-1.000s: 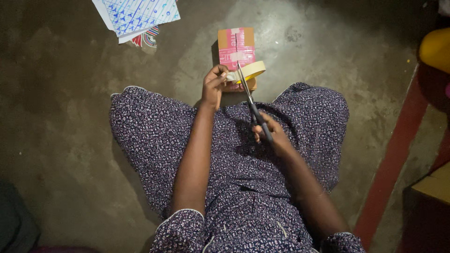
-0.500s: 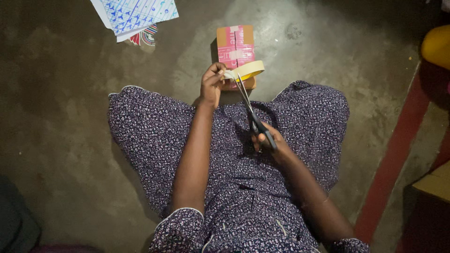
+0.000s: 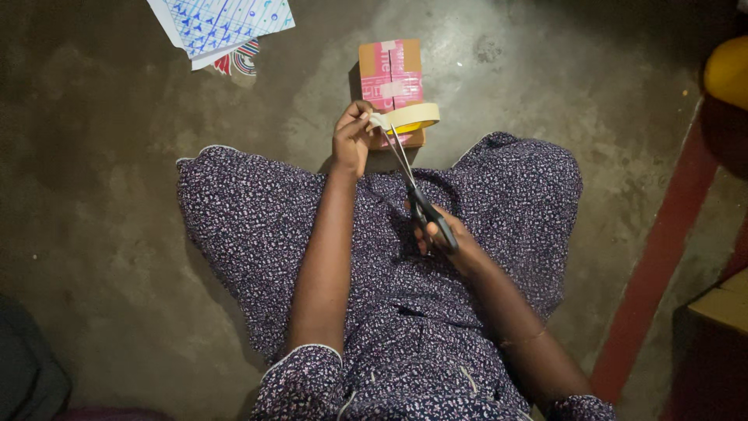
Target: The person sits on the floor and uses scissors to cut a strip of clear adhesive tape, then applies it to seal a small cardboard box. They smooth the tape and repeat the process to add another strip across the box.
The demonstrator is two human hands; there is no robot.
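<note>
My left hand (image 3: 352,140) pinches the loose end of a roll of pale masking tape (image 3: 411,117), holding it just above a small cardboard box (image 3: 391,74) covered with pink paper on the floor. My right hand (image 3: 442,240) grips black-handled scissors (image 3: 413,187). Their blades point up toward the strip of tape between my left fingers and the roll. The blades look slightly apart at the tape. Both forearms reach out over my lap, which is covered by a dark flowered dress (image 3: 257,226).
Sheets of patterned blue-and-white paper (image 3: 226,23) lie on the concrete floor at the far left. A red strip (image 3: 662,249) runs along the floor at the right, with a yellow object (image 3: 728,70) above it and a brown box corner (image 3: 721,304) below.
The scissors have drawn back a little toward me and their blades have come to the tape strip. My left hand and the roll have shifted slightly up.
</note>
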